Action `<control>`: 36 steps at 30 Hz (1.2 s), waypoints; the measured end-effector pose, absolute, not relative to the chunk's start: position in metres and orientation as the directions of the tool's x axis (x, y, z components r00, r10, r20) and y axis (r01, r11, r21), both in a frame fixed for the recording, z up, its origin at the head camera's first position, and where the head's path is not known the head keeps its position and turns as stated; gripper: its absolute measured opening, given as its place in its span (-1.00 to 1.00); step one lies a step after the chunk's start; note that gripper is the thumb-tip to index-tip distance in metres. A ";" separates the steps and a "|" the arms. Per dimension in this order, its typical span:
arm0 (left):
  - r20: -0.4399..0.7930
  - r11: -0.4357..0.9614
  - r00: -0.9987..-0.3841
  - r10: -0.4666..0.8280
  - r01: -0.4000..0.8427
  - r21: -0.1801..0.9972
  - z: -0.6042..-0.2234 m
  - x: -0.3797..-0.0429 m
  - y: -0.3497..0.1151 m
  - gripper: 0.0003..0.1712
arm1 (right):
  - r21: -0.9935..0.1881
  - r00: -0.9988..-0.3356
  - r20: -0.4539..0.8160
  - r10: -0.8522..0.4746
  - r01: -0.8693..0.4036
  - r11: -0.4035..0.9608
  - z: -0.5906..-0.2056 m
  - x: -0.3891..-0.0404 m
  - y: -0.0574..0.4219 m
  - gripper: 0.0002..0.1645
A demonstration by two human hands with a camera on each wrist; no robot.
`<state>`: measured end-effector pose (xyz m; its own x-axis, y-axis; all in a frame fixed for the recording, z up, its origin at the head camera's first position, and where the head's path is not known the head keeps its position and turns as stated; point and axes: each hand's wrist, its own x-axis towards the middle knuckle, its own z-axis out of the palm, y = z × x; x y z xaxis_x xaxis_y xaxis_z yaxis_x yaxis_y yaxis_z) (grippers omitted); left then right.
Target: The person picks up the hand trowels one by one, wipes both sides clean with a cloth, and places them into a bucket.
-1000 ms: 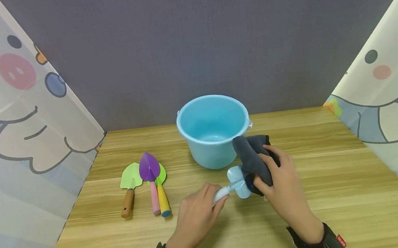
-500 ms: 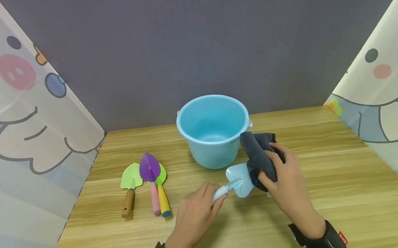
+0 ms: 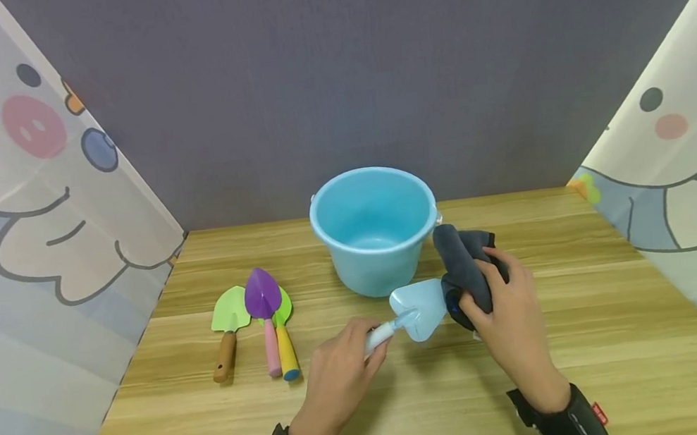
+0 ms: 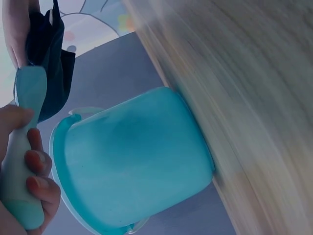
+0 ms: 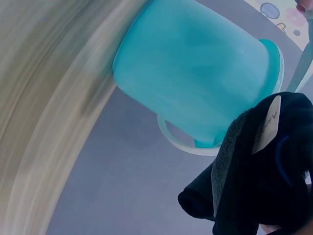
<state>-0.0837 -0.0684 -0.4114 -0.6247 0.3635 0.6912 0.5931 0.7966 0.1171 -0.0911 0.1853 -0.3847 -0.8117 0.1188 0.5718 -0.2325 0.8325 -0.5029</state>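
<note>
My left hand (image 3: 339, 367) grips the white handle of a light blue toy shovel (image 3: 420, 309), its blade pointing right. In the left wrist view the fingers curl round that shovel's handle (image 4: 22, 171). A bunched dark grey cloth (image 3: 465, 269) is held in my right hand (image 3: 512, 314), close beside the blade's right edge; whether they touch I cannot tell. A white tag shows on the cloth (image 5: 244, 171) in the right wrist view, where most of the right hand is hidden. Behind both hands stands a light blue bucket (image 3: 373, 268), upright.
To the left on the wooden table (image 3: 586, 292) lie a green shovel with a brown handle (image 3: 225, 354), a purple shovel (image 3: 261, 294) with a pink handle, and a green one with a yellow handle (image 3: 286, 351). A dark grey wall (image 3: 333, 70) rises behind.
My right hand has moved the cloth right and slightly away from me, uncovering more of the shovel blade. The shovel has turned slightly in my left hand, which has shifted little.
</note>
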 end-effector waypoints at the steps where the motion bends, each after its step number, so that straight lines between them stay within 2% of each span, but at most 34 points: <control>1: 0.696 0.801 -0.629 0.346 0.584 0.130 -0.412 -0.084 -0.068 -0.60 | -0.506 -0.810 0.573 0.125 -0.229 0.831 -0.385 -0.092 0.185 -0.53; 6: 0.709 0.793 -0.656 0.258 0.563 0.231 -0.410 -0.083 -0.068 -0.60 | -0.515 -0.798 0.583 0.153 -0.217 0.829 -0.387 -0.094 0.187 -0.53; 13: 0.629 0.744 -0.764 0.143 0.502 0.440 -0.405 -0.079 -0.069 -0.71 | -0.556 -0.791 0.582 0.190 -0.217 0.802 -0.386 -0.093 0.187 -0.53; 19: 0.605 0.721 -0.789 0.104 0.479 0.500 -0.405 -0.078 -0.069 -0.75 | -0.603 -0.765 0.604 0.222 -0.258 0.755 -0.379 -0.088 0.185 -0.53; 28: 0.562 0.725 -0.820 0.109 0.452 0.520 -0.403 -0.078 -0.067 -0.82 | -0.427 -0.583 0.808 0.086 -0.478 0.767 -0.357 -0.083 0.174 -0.54; 36: 0.554 0.741 -0.821 0.135 0.455 0.493 -0.403 -0.078 -0.067 -0.84 | -0.221 -0.437 0.894 -0.093 -0.615 0.757 -0.353 -0.077 0.148 -0.47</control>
